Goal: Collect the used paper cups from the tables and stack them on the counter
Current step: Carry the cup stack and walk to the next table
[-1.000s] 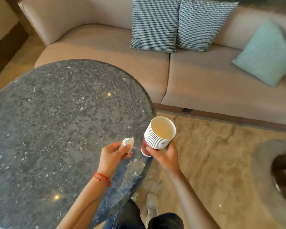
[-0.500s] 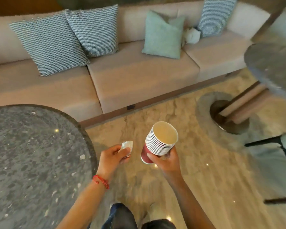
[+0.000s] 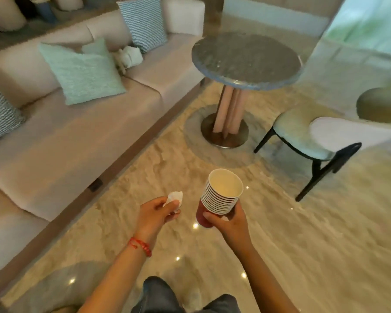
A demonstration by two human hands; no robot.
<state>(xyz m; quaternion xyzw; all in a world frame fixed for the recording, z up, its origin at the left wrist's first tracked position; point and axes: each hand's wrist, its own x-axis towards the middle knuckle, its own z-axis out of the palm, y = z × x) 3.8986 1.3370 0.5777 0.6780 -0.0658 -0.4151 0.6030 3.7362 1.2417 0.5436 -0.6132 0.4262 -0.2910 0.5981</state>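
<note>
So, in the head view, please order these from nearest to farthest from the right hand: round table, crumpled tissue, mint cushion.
From the right hand:
1. Crumpled tissue, just left, in the left hand.
2. Round table, ahead.
3. Mint cushion, far left on the sofa.

Red string bracelet [image 3: 140,246], dark jeans [image 3: 160,294]
</note>
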